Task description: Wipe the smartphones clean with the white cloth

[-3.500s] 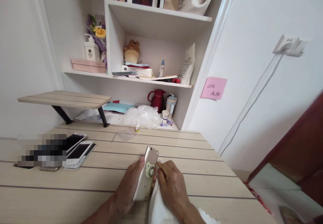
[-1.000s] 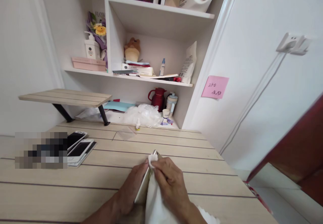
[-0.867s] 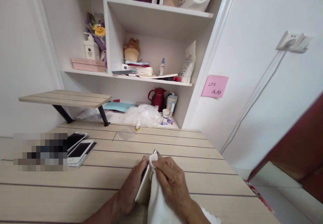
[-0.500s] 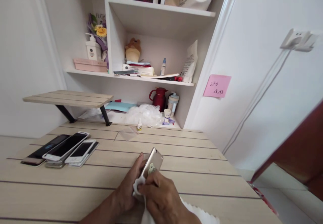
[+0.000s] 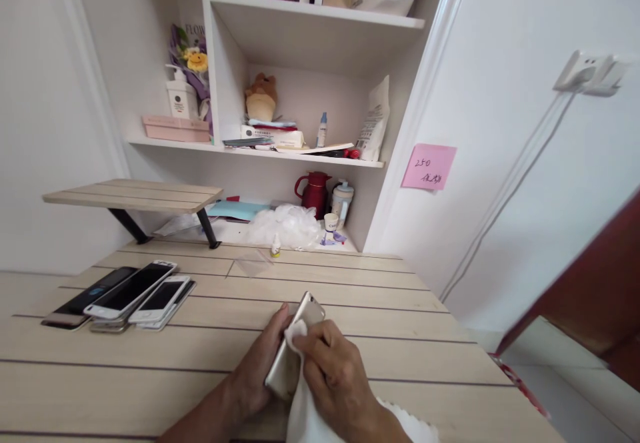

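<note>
Fingers of the right hand [image 5: 340, 373] are closed on a white cloth [image 5: 306, 410], its bunched end pressed against the back of a gold phone [image 5: 285, 370]. By the left hand [image 5: 255, 371] that phone is gripped along its edge, tilted above a slatted wooden table [image 5: 425, 363]. To the left, several other phones [image 5: 137, 288] are laid overlapping; farther back, a small bottle [image 5: 275, 247] is set near a flat clear bag [image 5: 253, 265]. Behind, a red jug [image 5: 315, 195] is kept in white shelving [image 5: 320, 12].

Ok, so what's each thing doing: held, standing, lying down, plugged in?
Phone, held tilted, back showing
Cloth, bunched, touching phone
Left hand, curled around phone
Right hand, pinching cloth
Other phones, lying piled
Red jug, standing upright
Small bottle, standing
Plug, in socket
</note>
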The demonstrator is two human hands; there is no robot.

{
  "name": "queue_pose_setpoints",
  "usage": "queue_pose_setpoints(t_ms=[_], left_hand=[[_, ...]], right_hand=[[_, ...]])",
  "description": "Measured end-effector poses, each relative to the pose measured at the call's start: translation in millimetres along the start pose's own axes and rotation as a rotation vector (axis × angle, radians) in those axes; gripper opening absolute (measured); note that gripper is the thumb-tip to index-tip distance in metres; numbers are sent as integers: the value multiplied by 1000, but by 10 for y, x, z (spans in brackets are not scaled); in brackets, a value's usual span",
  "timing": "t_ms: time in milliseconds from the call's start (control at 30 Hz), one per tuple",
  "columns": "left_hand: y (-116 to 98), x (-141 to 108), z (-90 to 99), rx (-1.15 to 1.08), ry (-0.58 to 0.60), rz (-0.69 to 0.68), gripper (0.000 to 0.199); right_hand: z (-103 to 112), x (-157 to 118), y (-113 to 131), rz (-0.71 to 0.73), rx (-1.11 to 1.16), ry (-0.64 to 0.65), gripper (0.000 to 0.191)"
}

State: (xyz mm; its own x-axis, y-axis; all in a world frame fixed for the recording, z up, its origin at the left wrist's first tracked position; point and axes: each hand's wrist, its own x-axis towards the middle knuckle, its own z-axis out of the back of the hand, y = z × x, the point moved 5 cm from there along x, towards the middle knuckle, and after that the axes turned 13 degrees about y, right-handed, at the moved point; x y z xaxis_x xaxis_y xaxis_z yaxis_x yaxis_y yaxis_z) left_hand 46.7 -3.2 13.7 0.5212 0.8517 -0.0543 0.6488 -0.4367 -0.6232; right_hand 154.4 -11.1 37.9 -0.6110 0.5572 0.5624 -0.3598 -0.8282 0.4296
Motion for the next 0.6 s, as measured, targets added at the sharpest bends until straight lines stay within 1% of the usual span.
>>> queue_pose_setpoints(t_ms=[67, 100, 200, 267, 333, 400, 433, 467, 500, 600], left_hand=[[15, 13, 4, -8, 17, 11, 40], [18, 18, 14, -10, 16, 13, 40], [8, 21, 55, -14, -23, 3, 41], [-7, 15, 57, -6, -46, -11, 40], [-14, 9, 30, 4, -44, -21, 40], [2, 8, -2, 0, -20, 0, 41], [11, 7, -7, -6, -11, 14, 42], [16, 5, 2, -7, -15, 24, 42], [13, 0, 24, -2, -35, 24, 43], [-37, -23, 120, 31, -144, -19, 44]], right_hand=[[39, -9, -14, -43, -19, -76, 33], [36, -10, -15, -48, -21, -70, 33], [-45, -9, 8, -7, -21, 68, 31], [-75, -22, 1, -9, -24, 88, 30], [-64, -38, -20, -33, -27, 26, 32], [-40, -49, -29, -59, -26, -46, 35], [-35, -49, -19, -61, -23, -60, 35], [-38, -42, 5, -50, -11, -49, 35], [-52, -31, 42, -23, 8, -13, 34], [-121, -1, 183, 115, 40, 163, 29]])
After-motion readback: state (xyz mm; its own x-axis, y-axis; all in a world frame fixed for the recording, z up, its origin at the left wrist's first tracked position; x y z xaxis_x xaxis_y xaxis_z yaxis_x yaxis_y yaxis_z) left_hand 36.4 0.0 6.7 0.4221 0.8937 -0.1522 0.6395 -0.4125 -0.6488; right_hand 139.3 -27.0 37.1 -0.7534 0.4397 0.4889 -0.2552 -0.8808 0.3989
